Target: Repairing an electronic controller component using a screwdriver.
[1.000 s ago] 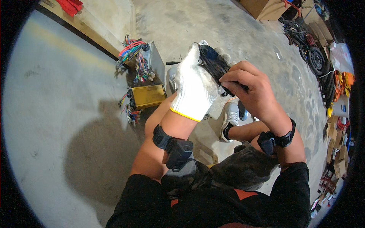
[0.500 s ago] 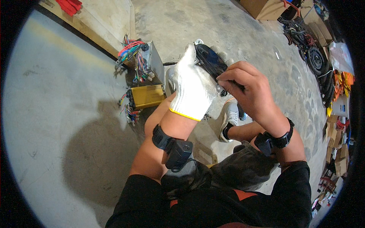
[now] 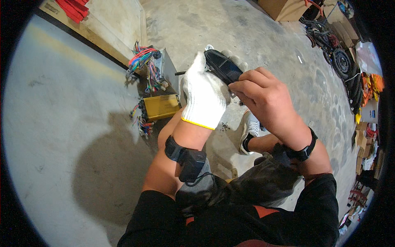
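Black, oblong, plastic-looking part (image 3: pixel 223 66) lies in the curled, white-knit-gloved left hand (image 3: pixel 205 95); the bare right hand (image 3: pixel 266 95), fingers nearly closed, pinches its near end. Handling that end seems the step; the next move likely needs steady left support.

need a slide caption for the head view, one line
Gloved left hand and bare right hand on a black part; gold box and coloured wires to the left.

The left hand (image 3: pixel 205 88) is clad in a yellow-hemmed white glove (image 3: pixel 202 112); black wrist straps (image 3: pixel 175 149) and shirt (image 3: pixel 230 226) are worn.
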`<state>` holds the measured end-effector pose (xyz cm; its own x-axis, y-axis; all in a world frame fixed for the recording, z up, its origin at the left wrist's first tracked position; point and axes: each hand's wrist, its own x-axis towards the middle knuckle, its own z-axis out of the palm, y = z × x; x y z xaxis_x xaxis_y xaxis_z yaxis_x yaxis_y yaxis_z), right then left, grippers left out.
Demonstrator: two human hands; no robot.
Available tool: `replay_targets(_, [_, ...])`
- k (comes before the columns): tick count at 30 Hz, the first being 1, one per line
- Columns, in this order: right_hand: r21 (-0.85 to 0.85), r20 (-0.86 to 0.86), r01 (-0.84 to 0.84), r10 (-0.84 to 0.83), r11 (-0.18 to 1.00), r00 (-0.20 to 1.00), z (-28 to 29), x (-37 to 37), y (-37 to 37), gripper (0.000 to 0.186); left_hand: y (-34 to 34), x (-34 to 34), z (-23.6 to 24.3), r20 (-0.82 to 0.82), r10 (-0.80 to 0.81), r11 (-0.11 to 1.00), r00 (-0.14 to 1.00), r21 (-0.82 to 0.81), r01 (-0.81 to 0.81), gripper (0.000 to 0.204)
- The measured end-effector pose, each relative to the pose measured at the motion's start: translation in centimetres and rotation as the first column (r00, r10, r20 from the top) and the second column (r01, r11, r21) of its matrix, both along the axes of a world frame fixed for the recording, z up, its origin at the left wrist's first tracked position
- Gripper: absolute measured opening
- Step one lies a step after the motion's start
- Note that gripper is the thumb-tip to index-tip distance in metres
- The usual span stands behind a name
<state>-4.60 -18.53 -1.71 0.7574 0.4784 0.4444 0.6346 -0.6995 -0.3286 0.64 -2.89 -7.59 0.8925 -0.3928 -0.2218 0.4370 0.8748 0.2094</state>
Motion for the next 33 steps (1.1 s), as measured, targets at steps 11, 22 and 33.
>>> replay_targets(11, [-0.176, 0.190, 0.056, -0.022, 0.983, 0.981, -0.9, -0.9, 0.4, 0.027, -0.4, -0.3, 0.3, -0.022, 0.009, 0.991, 1.000, 0.131, -0.006, 0.053])
replay_targets(22, [-0.227, 0.102, 0.088, -0.066, 0.970, 0.993, -0.3, -1.0, 0.2, 0.030, -0.5, 0.1, 0.1, -0.048, 0.034, 0.986, 0.998, 0.163, -0.026, 0.051])
replay_targets(33, [0.172, -0.176, 0.264, -0.234, 0.949, 0.956, 1.7, -0.1, -2.7, 0.029, -0.5, -0.5, 1.7, -0.133, 0.096, 0.990, 0.986, 0.120, -0.080, 0.042])
